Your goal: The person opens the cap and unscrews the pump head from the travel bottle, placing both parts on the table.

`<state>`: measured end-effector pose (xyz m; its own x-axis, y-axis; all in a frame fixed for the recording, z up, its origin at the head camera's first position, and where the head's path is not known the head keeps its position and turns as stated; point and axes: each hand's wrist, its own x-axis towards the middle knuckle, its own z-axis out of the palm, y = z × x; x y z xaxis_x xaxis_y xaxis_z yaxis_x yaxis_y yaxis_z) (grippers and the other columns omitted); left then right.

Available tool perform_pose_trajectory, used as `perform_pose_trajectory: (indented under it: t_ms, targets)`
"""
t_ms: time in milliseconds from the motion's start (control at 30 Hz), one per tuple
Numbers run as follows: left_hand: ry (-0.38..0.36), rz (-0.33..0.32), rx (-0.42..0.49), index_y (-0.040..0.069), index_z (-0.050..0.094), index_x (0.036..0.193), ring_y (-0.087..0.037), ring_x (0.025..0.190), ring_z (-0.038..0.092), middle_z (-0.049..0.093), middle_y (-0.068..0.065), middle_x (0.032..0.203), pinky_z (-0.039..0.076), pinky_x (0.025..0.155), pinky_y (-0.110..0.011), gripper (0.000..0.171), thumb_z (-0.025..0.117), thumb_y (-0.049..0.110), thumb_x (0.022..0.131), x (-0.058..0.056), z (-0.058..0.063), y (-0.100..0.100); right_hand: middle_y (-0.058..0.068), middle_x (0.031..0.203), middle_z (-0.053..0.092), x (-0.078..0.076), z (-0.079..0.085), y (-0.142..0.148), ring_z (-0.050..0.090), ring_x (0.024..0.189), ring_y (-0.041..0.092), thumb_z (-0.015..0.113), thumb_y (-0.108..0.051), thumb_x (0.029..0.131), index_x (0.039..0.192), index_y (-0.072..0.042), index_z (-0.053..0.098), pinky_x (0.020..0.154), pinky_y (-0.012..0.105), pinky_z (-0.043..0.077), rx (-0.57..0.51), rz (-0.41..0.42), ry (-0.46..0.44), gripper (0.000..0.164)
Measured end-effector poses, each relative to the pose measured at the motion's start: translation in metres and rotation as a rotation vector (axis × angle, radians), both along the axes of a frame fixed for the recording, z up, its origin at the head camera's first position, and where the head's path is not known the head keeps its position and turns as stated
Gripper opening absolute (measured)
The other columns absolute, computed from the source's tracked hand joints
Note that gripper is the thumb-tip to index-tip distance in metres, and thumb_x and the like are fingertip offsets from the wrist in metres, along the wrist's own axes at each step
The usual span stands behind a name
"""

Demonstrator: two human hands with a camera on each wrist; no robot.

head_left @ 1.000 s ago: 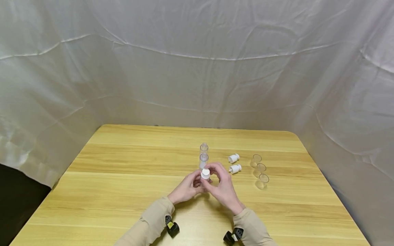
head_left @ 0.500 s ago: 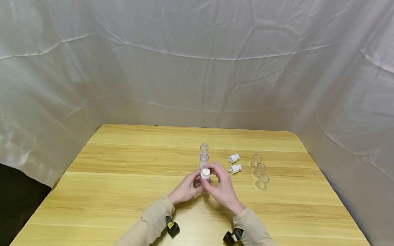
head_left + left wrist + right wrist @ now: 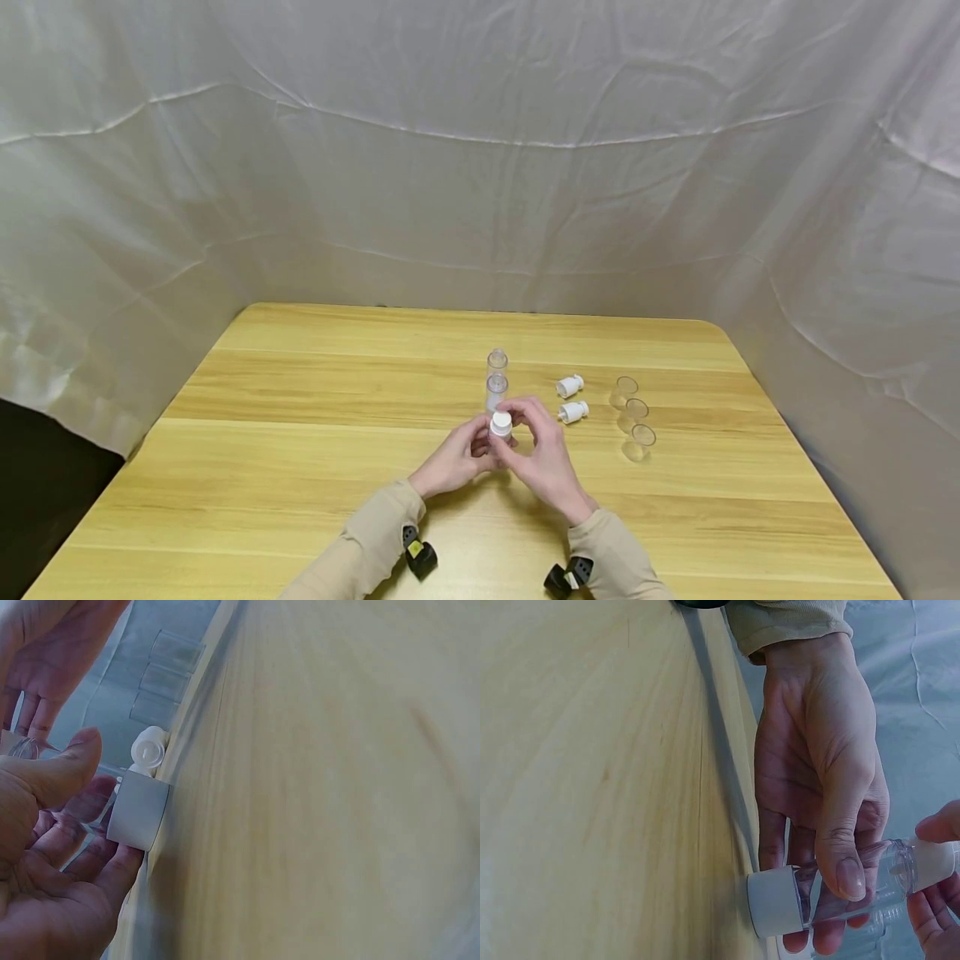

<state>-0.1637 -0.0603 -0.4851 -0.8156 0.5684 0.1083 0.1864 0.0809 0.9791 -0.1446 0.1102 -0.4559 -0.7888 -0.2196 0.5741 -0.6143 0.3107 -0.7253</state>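
Observation:
My left hand (image 3: 453, 458) grips the clear body of a small bottle (image 3: 881, 889), thumb on one side and fingers on the other. The bottle stands upright over the table, with a white base (image 3: 139, 810) at its lower end. On its upper end sits a white pump head (image 3: 501, 423), which my right hand (image 3: 547, 458) pinches between thumb and fingers. In the right wrist view only some right fingertips show, at the right edge by the pump head. Whether the pump head is fully seated cannot be made out.
Behind the hands stand two more clear bottles (image 3: 497, 390), one behind the other. Two white pump heads (image 3: 573, 412) lie to their right. Farther right are three clear caps (image 3: 636, 442) in a row. A pale curtain (image 3: 480, 167) surrounds the wooden table (image 3: 300, 500).

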Motion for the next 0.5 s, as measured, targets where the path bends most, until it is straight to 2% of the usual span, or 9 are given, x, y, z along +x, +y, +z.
perform_pose_trajectory:
  t_ms: [167, 300, 400, 500]
  targets:
    - [-0.002, -0.005, 0.009, -0.012, 0.044, 0.135, -0.047, 0.125, 0.059, 0.06, -0.035, 0.131, 0.051, 0.111, -0.035, 0.047, 0.062, -0.007, 0.092, -0.0003, 0.0006, 0.0004, 0.016, 0.114, 0.066, 0.0002, 0.0, 0.0004, 0.062, 0.098, 0.015, 0.079, 0.004, 0.079, 0.119, 0.0, 0.063, 0.088, 0.029, 0.057, 0.019, 0.001, 0.018, 0.044]
    - [0.005, 0.0, -0.009, -0.01, 0.045, 0.135, -0.044, 0.124, 0.061, 0.062, -0.032, 0.13, 0.051, 0.11, -0.031, 0.047, 0.064, -0.003, 0.092, 0.0001, 0.0009, 0.0002, 0.014, 0.111, 0.066, 0.0006, 0.0012, 0.0002, 0.06, 0.093, 0.012, 0.082, -0.001, 0.079, 0.118, 0.0, 0.063, 0.082, 0.031, 0.056, 0.021, -0.028, 0.007, 0.043]
    - [0.006, -0.003, -0.009, -0.01, 0.046, 0.134, -0.044, 0.124, 0.061, 0.063, -0.032, 0.129, 0.052, 0.11, -0.028, 0.046, 0.065, -0.001, 0.093, 0.0001, 0.0005, 0.0, 0.01, 0.108, 0.066, 0.0009, 0.0024, 0.0001, 0.061, 0.092, 0.011, 0.081, 0.001, 0.079, 0.115, 0.001, 0.063, 0.081, 0.033, 0.059, 0.013, -0.028, 0.005, 0.04]
    - [0.0, -0.007, 0.005, -0.011, 0.045, 0.133, -0.046, 0.124, 0.061, 0.062, -0.034, 0.129, 0.053, 0.109, -0.028, 0.045, 0.064, -0.003, 0.093, -0.0001, 0.0008, 0.0002, 0.012, 0.109, 0.066, 0.0008, 0.0024, 0.0002, 0.062, 0.096, 0.012, 0.078, 0.005, 0.078, 0.115, 0.001, 0.064, 0.084, 0.032, 0.06, 0.018, -0.01, 0.011, 0.04]
